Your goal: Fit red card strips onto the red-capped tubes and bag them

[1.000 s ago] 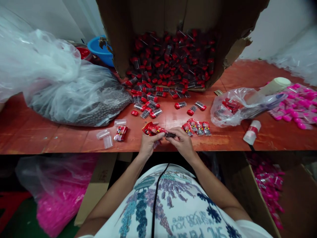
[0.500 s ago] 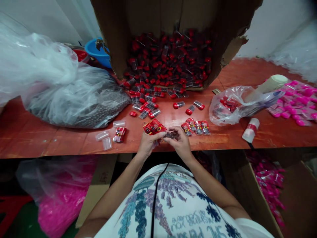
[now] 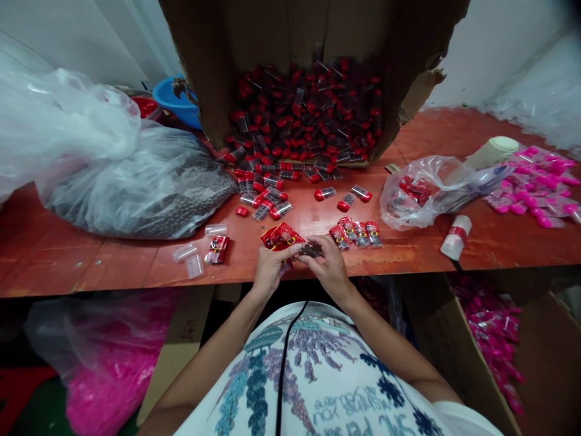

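Observation:
My left hand (image 3: 269,266) pinches a few red printed packets (image 3: 285,234) fanned out over the table's front edge. Beside it, my right hand (image 3: 331,264) is closed around a small cluster of dark round pellets (image 3: 311,249), with its fingertips almost meeting my left thumb. Whether the pellets are loose or in a clear wrapper cannot be made out. Several similar red packets (image 3: 362,233) lie just right of my hands. To the left are a small stack of red packets (image 3: 216,249) and three clear plastic tubes (image 3: 194,266).
A torn cardboard box (image 3: 411,100) stands at the back, with red-capped clear tubes (image 3: 274,195) spilling out. Left is a big plastic bag of dark pellets (image 3: 181,200). Right are a clear bag (image 3: 394,203), a white roll (image 3: 456,237) and pink-capped pieces (image 3: 533,188).
My right fingers have gathered the dark pellets into a more compact cluster beside my left thumb. The red packets in my left hand sit slightly more spread. The view has shifted a little.

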`<state>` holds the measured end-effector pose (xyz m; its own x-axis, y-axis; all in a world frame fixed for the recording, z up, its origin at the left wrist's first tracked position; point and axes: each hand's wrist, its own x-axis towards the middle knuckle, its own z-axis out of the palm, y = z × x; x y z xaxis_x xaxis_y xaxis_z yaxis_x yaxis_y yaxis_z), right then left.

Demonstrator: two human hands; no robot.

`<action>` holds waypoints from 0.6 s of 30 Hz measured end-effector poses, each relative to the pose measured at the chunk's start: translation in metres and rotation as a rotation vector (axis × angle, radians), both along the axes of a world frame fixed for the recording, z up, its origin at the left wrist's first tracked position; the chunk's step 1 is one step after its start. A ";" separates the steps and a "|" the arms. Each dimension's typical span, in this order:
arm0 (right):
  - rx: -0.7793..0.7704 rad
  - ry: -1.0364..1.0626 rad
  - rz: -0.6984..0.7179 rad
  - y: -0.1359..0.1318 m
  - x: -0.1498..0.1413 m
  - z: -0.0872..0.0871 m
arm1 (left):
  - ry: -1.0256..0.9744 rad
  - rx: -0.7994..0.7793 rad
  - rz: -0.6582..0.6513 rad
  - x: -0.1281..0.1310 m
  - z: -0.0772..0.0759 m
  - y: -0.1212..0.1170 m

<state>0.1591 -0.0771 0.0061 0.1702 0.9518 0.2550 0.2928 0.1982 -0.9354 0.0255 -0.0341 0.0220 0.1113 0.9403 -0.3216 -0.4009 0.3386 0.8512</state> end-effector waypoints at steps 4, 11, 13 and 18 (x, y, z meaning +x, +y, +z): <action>-0.085 0.157 0.002 0.002 -0.004 -0.009 | 0.015 0.002 -0.038 0.002 0.003 -0.003; -0.126 0.181 0.119 0.004 0.010 -0.005 | -0.019 -0.080 -0.136 -0.001 0.006 0.002; -0.114 0.135 0.201 0.003 0.016 -0.003 | 0.011 -0.098 -0.128 -0.001 0.005 0.004; -0.078 0.063 0.211 0.003 0.021 -0.006 | 0.051 -0.124 -0.185 0.003 -0.003 0.000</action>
<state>0.1803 -0.0741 -0.0004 -0.0214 0.9844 0.1748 0.1930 0.1757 -0.9653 0.0290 -0.0341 0.0192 0.2591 0.8581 -0.4433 -0.2799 0.5060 0.8159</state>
